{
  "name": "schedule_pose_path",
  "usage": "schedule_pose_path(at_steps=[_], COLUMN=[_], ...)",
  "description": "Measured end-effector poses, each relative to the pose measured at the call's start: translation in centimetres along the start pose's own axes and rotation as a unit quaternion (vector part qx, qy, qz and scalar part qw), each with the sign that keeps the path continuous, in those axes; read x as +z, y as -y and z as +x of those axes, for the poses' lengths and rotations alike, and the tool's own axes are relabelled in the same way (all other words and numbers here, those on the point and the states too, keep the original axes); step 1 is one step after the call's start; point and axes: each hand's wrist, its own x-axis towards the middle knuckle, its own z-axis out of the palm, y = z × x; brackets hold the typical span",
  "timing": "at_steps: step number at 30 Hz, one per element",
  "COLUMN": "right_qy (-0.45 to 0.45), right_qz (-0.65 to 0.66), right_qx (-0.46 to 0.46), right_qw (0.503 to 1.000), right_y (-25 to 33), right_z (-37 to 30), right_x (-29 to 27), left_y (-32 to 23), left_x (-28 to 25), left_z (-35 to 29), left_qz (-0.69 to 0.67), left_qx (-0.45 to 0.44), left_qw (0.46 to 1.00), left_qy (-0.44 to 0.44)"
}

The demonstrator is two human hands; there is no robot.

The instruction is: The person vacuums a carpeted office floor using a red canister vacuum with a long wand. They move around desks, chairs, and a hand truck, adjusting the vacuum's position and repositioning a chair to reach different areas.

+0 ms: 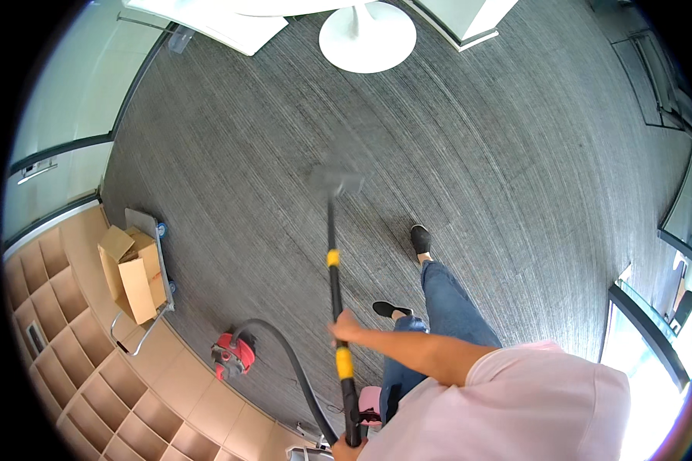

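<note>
A long black vacuum cleaner wand (334,292) with yellow collars stretches up the middle of the view. My right hand (347,328) is closed around its tube just above the lower collar, with the arm reaching across from the right. At the bottom edge my left hand (349,449), partly cut off, grips the wand's handle end where the hose joins. The floor head (338,182), smeared by motion, lies on the grey carpet. A ribbed grey hose (288,349) curves back to the red and black vacuum canister (234,356) on the floor at lower left.
A platform trolley (161,265) carries an open cardboard box (137,273) beside wooden shelving (84,338) at left. The white round table base (367,38) stands at the far side. My black shoes (420,238) are right of the wand. A pink object (370,403) sits near the handle.
</note>
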Motion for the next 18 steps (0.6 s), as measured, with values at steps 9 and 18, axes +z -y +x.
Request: schedule_pose_path(at_steps=[9,18], right_qy=[-0.015,-0.228], right_qz=[0.133,0.259], right_qx=[-0.076,-0.082], right_qw=[0.988,0.935], right_y=[-3.4,-4.7], right_z=[-4.8,3.2], right_x=[-7.1,-21.5], left_y=[3.8,-6.5], left_x=[0.8,-0.9], left_z=[2.1,16.6], left_qz=[0.079,0.048], left_qx=[0.207,0.387], left_qw=[0.975,0.915], left_qy=[-0.003,0.104])
